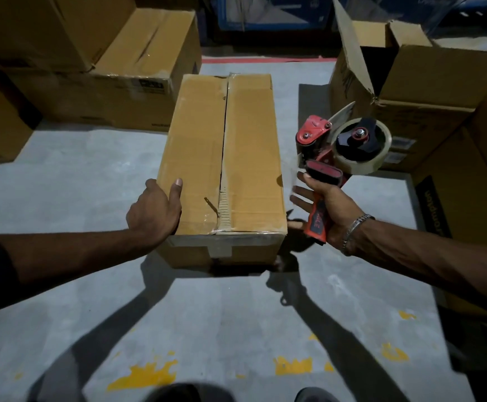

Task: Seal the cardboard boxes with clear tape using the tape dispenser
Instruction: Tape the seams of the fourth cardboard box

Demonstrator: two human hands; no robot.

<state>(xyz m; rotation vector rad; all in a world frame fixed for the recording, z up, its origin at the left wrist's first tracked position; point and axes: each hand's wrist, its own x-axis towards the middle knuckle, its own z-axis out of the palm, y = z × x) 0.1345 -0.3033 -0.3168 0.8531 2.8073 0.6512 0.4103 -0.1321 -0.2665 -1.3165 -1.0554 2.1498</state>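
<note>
Here the cardboard box (225, 163) lies on the grey floor (62, 227) in the middle of the scene, its two top flaps closed but the centre seam (224, 134) showing a dark gap, torn at the near end. The left hand (155, 211) rests on the near left corner, thumb laid on the top and the other fingers hidden down the side. The right hand (328, 208) holds the tape dispenser (341, 158) just right of the box, clear of it, the palm around the red handle while the fingers (300, 195) stand out rather loosely.

That slack hold could let the dispenser twist or slip once it is pressed down. The gaping flaps could spring apart under the tape, leaving wrinkles, if the left hand does not press them. The torn near edge may give the tape poor footing.

Counted: one box in hand, one dispenser, one roll of clear tape (362, 149), one open box (410, 82) far right, at least two more stacked far left (106, 68), and two hands.
</note>
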